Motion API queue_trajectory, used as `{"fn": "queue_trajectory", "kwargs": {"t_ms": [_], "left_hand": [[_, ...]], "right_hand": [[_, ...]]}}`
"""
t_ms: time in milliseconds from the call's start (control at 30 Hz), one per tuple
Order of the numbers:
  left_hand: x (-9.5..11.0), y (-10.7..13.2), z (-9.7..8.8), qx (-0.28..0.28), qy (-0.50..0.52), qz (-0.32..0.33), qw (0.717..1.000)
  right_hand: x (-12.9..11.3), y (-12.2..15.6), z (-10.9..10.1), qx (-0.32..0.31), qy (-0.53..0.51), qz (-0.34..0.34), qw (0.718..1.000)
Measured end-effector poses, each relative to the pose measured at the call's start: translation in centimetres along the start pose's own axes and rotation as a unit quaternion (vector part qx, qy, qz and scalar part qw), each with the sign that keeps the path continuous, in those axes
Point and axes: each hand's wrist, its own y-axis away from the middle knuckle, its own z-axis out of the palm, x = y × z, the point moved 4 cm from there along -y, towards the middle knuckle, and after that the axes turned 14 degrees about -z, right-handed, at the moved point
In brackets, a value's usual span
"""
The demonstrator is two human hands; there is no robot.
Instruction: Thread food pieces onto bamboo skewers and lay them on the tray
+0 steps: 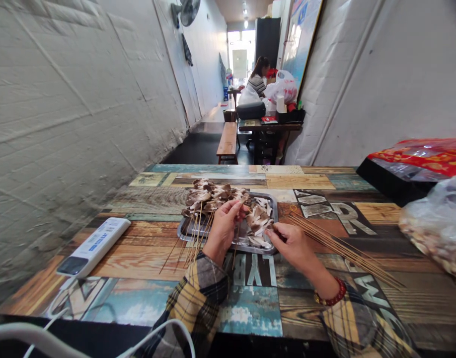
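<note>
A metal tray [275,209] lies on the table before me. On its left side are piled skewers of grey-brown oyster mushrooms [205,194], their bare stick ends pointing toward me. My left hand [226,223] is closed over the tray, pinching a thin bamboo skewer [235,248] whose lower end hangs below the fingers. Loose mushroom pieces [260,219] fill the tray's right side. At their edge my right hand [289,243] has thumb and finger closed on a mushroom piece, partly hidden by the fingertips.
Bare bamboo skewers [347,251] lie to the right, near a rubber band [293,207]. A bulging plastic bag [440,223] and a black box [395,176] stand at the far right. A white power strip [96,246] lies left. Farther back, a person [258,79] sits near another table.
</note>
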Motion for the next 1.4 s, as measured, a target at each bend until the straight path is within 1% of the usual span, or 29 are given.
{"fn": "queue_trajectory", "kwargs": {"t_ms": [267, 533, 833, 967, 1233, 1400], "left_hand": [[-0.04, 0.03, 0.08, -0.014, -0.007, 0.008, 1.000], [0.04, 0.00, 0.19, -0.015, -0.020, 0.017, 1.000], [0.08, 0.10, 0.12, 0.003, -0.064, 0.048, 0.997], [-0.02, -0.02, -0.02, 0.008, -0.073, 0.052, 0.996], [-0.04, 0.03, 0.08, 0.018, -0.039, 0.027, 0.999], [-0.09, -0.04, -0.06, 0.020, -0.038, 0.017, 0.999]], "right_hand": [[-0.10, -0.11, -0.05, 0.007, 0.003, -0.007, 1.000], [0.00, 0.00, 0.01, 0.005, 0.013, -0.010, 1.000], [0.06, 0.00, 0.07, 0.010, 0.011, 0.006, 1.000], [0.07, 0.13, 0.28, 0.012, 0.011, 0.009, 1.000], [0.16, 0.29, 0.55, 0.017, 0.020, 0.016, 1.000], [0.09, 0.35, 0.64, 0.019, 0.023, 0.017, 0.999]]}}
